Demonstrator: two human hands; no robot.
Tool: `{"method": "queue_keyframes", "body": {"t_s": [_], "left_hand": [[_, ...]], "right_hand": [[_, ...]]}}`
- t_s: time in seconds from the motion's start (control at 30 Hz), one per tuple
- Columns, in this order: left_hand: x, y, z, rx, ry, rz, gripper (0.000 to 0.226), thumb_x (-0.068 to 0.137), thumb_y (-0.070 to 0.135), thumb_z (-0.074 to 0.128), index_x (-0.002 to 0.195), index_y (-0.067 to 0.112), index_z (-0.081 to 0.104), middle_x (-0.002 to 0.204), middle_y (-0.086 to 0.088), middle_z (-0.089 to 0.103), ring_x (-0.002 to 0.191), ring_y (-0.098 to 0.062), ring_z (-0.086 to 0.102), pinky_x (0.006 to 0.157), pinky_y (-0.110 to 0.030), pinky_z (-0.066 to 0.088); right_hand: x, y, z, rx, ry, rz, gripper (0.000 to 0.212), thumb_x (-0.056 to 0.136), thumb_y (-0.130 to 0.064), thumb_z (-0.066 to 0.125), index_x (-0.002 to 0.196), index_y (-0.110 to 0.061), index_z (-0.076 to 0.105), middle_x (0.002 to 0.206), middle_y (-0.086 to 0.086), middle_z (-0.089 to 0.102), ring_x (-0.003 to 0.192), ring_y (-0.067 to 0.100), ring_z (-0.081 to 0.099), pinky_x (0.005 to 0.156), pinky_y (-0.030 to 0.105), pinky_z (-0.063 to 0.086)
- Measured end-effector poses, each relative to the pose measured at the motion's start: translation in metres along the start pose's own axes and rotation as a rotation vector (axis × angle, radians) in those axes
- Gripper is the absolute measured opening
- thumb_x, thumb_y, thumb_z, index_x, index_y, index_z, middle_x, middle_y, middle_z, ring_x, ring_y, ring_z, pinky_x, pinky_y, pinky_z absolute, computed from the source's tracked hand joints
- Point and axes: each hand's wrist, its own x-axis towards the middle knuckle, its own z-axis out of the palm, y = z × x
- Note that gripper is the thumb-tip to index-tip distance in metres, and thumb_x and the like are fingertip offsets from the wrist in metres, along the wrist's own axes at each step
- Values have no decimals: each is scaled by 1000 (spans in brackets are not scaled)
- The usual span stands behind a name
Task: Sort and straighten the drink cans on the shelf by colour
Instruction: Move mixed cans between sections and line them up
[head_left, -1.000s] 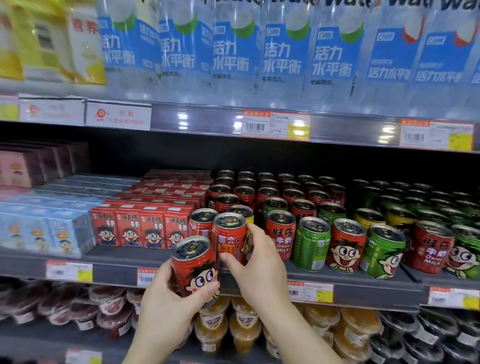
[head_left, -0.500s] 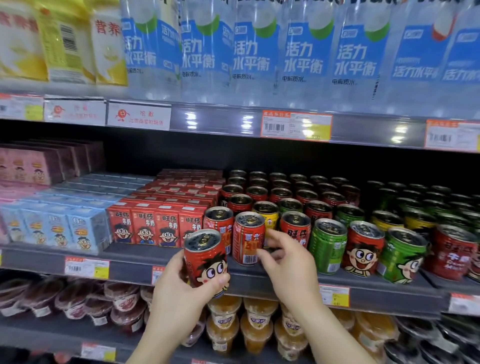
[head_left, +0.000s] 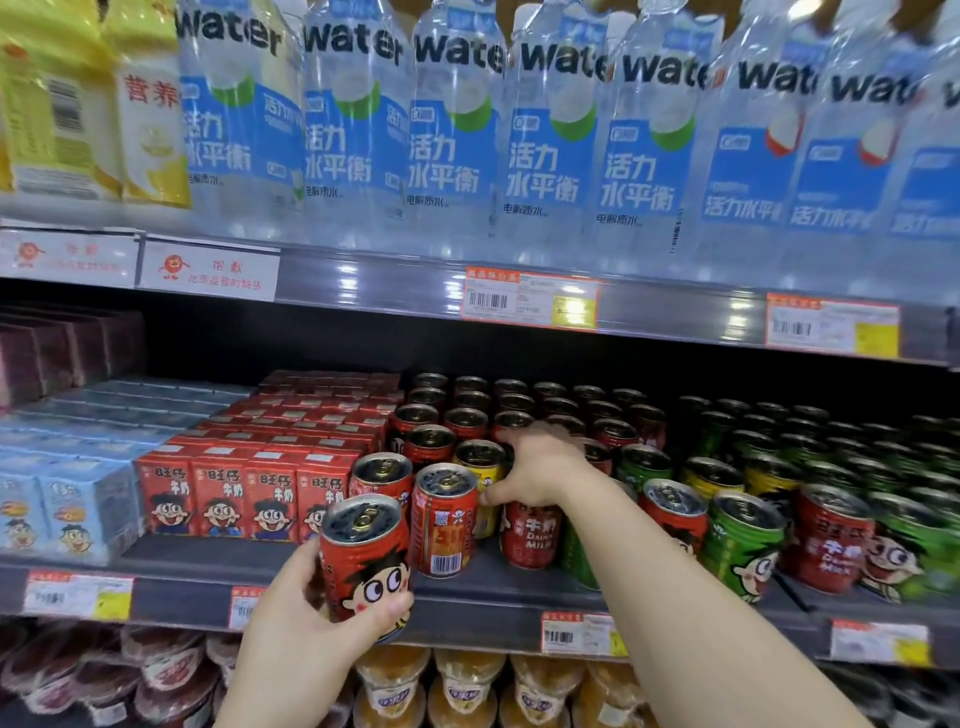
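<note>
My left hand (head_left: 291, 649) grips a red cartoon-face can (head_left: 363, 561) in front of the shelf edge (head_left: 467, 618), clear of the shelf. My right hand (head_left: 540, 467) reaches into the second row. Its thumb lies on the front of a yellow can (head_left: 475, 457) and its fingers curl behind that can, above a red "Drink Milk" can (head_left: 530, 535). A red can with its barcode forward (head_left: 444, 525) stands at the front. Red cans fill the rows behind. To the right, green (head_left: 743, 540), yellow (head_left: 709, 475) and red (head_left: 831, 540) cans stand mixed.
Red milk cartons (head_left: 234, 499) and blue cartons (head_left: 62, 509) fill the shelf left of the cans. Water bottles (head_left: 447, 145) line the shelf above. Jelly cups (head_left: 457, 686) sit on the shelf below. Price tags run along the shelf edges.
My right hand left the barcode-forward red can and reached deeper and rightwards to the yellow can. My left hand kept holding its red can. The view moved closer.
</note>
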Motion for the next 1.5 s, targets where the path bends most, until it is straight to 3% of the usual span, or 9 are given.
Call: {"method": "queue_keyframes", "body": {"t_s": [0.37, 0.6, 0.73, 0.9, 1.07, 1.2, 1.27, 1.4, 1.5], "left_hand": [[-1, -9, 11, -5, -2, -36, 70, 49, 29, 92, 110, 32, 60, 89, 7, 72, 85, -5, 66, 71, -23, 47], [2, 1, 18, -29, -33, 18, 59, 57, 23, 90, 104, 38, 58, 92, 19, 72, 83, 4, 66, 76, -21, 51], [11, 7, 34, 37, -29, 72, 71, 62, 34, 86, 119, 40, 44, 106, 21, 62, 92, 6, 60, 75, -13, 45], [23, 10, 67, 249, 71, 133, 72, 68, 38, 81, 129, 29, 44, 118, 8, 42, 98, 0, 38, 89, -19, 32], [32, -3, 86, 512, 221, 178, 89, 69, 52, 76, 141, 19, 36, 133, 0, 51, 121, -18, 46, 99, -32, 40], [25, -5, 91, 600, 318, 219, 95, 58, 54, 81, 134, 11, 45, 121, -7, 56, 115, -24, 43, 98, -39, 38], [9, -1, 89, 476, 250, 301, 93, 55, 60, 79, 132, 21, 46, 116, 5, 52, 111, -14, 42, 95, -33, 38], [-30, 17, 98, 298, -376, 331, 99, 43, 70, 76, 131, 56, 30, 119, 39, 39, 116, 17, 36, 94, -12, 34], [-38, 12, 112, 164, -333, 248, 78, 42, 57, 85, 111, 56, 50, 111, 31, 56, 102, 17, 51, 81, -6, 41]], "right_hand": [[27, 2, -10, 138, -184, -62, 89, 64, -43, 82, 140, -32, 39, 145, 3, 42, 126, 26, 45, 97, 37, 46], [-13, 17, -18, 771, 241, -79, 68, 57, -31, 89, 115, -29, 53, 111, -6, 64, 98, 12, 61, 81, 30, 51], [-85, 26, -32, 926, 442, -82, 62, 61, -30, 87, 109, -38, 49, 102, -16, 63, 91, 1, 61, 76, 23, 49], [-161, 48, -17, 877, 349, -31, 61, 57, -34, 88, 105, -44, 52, 96, -19, 65, 83, -9, 61, 63, 11, 48], [-179, 63, 13, 848, 234, 34, 67, 53, -34, 90, 106, -44, 50, 96, -23, 65, 84, -23, 53, 62, -2, 39], [-182, 70, 23, 834, 209, 42, 66, 51, -39, 89, 106, -45, 52, 97, -27, 64, 89, -19, 54, 68, 1, 40], [-183, 74, 26, 843, 206, 40, 66, 51, -41, 88, 106, -45, 53, 99, -27, 64, 90, -15, 57, 69, 3, 42], [-175, 70, 29, 843, 210, 14, 65, 52, -45, 87, 107, -46, 52, 102, -27, 64, 93, -11, 58, 80, 13, 48], [-170, 58, 20, 836, 135, -88, 63, 55, -53, 83, 111, -46, 54, 106, -26, 64, 98, -6, 59, 88, 26, 51]]}}
